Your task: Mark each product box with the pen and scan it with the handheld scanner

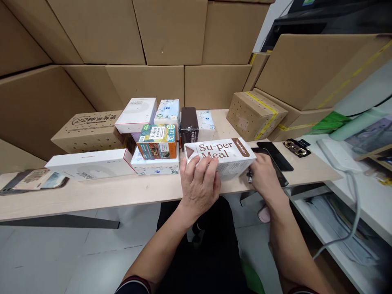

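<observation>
A white and brown "Su-per Meal" box lies on the light wooden table near its front edge. My left hand grips the box's near left side, fingers curled over its top edge. At the box's right end is my right hand, closed around a small dark pen-like object that pokes out beside the box.
Several product boxes stand stacked left of the Su-per Meal box, with a long white box beside them. A black phone and metal clip lie to the right. Cardboard cartons line the back. A grey cable hangs on the right.
</observation>
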Available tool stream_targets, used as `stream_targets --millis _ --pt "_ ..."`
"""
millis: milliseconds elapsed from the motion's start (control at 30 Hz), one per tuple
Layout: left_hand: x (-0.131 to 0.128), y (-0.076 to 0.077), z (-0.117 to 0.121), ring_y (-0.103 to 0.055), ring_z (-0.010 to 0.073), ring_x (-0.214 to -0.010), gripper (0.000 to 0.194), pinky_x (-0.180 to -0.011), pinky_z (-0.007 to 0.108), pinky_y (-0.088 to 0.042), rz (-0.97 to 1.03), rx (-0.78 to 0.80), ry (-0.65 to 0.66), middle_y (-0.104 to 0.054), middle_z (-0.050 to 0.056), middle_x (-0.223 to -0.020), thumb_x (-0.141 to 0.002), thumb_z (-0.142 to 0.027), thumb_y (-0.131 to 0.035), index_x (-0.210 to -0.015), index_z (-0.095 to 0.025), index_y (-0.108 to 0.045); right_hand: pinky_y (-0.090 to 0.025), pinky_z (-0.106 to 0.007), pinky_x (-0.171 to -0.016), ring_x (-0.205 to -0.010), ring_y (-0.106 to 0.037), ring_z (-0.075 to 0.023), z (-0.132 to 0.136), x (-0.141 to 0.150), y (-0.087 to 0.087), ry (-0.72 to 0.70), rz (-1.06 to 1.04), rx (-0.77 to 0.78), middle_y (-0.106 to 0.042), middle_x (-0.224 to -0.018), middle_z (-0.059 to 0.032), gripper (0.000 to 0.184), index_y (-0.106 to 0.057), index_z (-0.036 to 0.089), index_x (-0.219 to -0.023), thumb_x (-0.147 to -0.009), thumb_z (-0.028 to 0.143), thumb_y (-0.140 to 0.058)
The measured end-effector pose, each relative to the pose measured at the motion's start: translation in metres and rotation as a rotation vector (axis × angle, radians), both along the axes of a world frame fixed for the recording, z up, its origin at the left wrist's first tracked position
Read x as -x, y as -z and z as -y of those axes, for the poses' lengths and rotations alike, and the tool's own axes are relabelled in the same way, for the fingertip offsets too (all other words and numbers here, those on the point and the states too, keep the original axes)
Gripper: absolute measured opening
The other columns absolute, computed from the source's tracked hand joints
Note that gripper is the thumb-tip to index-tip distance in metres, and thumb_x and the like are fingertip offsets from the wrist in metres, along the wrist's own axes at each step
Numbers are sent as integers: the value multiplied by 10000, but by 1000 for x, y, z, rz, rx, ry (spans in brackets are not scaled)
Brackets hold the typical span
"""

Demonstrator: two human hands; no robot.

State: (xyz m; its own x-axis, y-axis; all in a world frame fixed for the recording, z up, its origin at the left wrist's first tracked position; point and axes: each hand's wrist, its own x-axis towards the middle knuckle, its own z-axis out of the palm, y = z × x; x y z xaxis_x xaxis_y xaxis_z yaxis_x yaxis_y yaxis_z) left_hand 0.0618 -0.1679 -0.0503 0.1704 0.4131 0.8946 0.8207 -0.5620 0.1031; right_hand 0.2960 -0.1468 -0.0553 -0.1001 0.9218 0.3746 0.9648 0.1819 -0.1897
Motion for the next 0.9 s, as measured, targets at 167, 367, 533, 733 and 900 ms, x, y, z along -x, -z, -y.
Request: stream_targets --millis 167,367,533,733,900 --pt "0 1 0 -524 289 -1227 398 -1180 513 -332 -11 -7 -14 -681 128 -1182 -884 -224 -627 -1276 -168 -596 -447 -481 -966 -1279 -469 -367 -19 8 1 55 210 155 -656 -1254 -203 398 -692 125 -1208 -879 109 -468" --pt "2 0 0 -522 293 -1214 413 -1177 520 -348 -30 -23 -16 -677 129 -1174 -867 -212 -651 -1273 -156 -595 -432 -445 -1002 -1256 -494 -339 -40 7 6 -17 175 181 -657 -1235 -205 488 -663 108 -1281 -825 62 -498" --pt "2 -1 0 -506 300 -1236 427 -1176 530 -351 -34 -8 -10 -668 140 -1194 -863 -206 -656 -1280 -145 -589 -434 -418 -985 -1196 -520 -311 -21 -5 5 36 48 44 -633 -1286 -174 518 -570 135 -1387 -878 140 -475" --pt "1 0 1 -484 300 -1281 438 -1196 536 -325 -15 11 13 -663 139 -1205 -872 -203 -635 -1303 -156 -576 -385 -604 -1009 -1249 -480 -458 28 -31 23 595 -123 37 -502 -1383 -311 963 -346 74 -1535 -821 671 -595" --pt "-1 1 2 -490 304 -1279 425 -1201 553 -313 -12 6 -9 -659 145 -1208 -882 -214 -629 -1299 -152 -575 -390 -580 -1008 -1232 -502 -456 35 -37 31 585 -189 189 -543 -1324 -287 995 -323 73 -1541 -801 695 -557"
